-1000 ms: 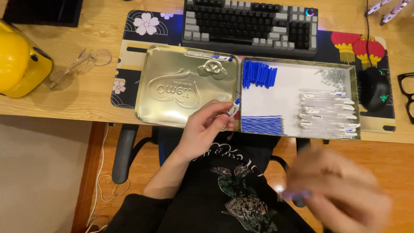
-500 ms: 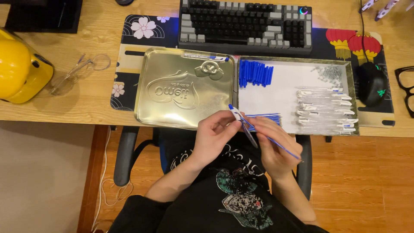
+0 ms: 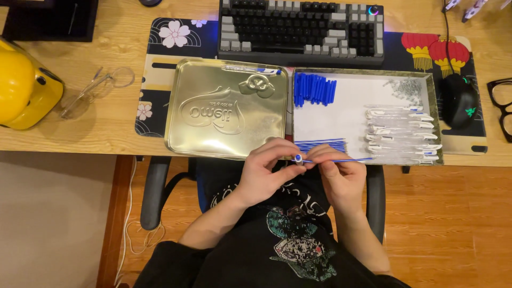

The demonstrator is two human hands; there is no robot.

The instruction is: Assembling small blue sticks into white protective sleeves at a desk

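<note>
My left hand (image 3: 269, 168) pinches a small white and blue pen tip piece (image 3: 297, 158) just below the desk's front edge. My right hand (image 3: 337, 170) holds a thin blue refill (image 3: 346, 159) that runs level to the right, its left end meeting the tip piece. Behind my hands an open metal tin (image 3: 433, 106) with a white lining holds a heap of blue caps (image 3: 314, 89), a bundle of blue refills (image 3: 320, 144), several clear pen barrels (image 3: 402, 133) and a pile of small springs (image 3: 405, 88). The tin's embossed lid (image 3: 226, 109) lies flat to its left.
A keyboard (image 3: 298, 29) sits behind the tin on a dark desk mat (image 3: 160, 53). A black mouse (image 3: 457, 98) and black glasses (image 3: 501, 106) are at the right. Clear glasses (image 3: 90, 88) and a yellow object (image 3: 24, 85) lie at the left. One finished pen (image 3: 250, 69) rests on the lid.
My right hand came up from my lap with a blue refill and met my left hand. The refill has swung from tilted to level at the tip piece.
</note>
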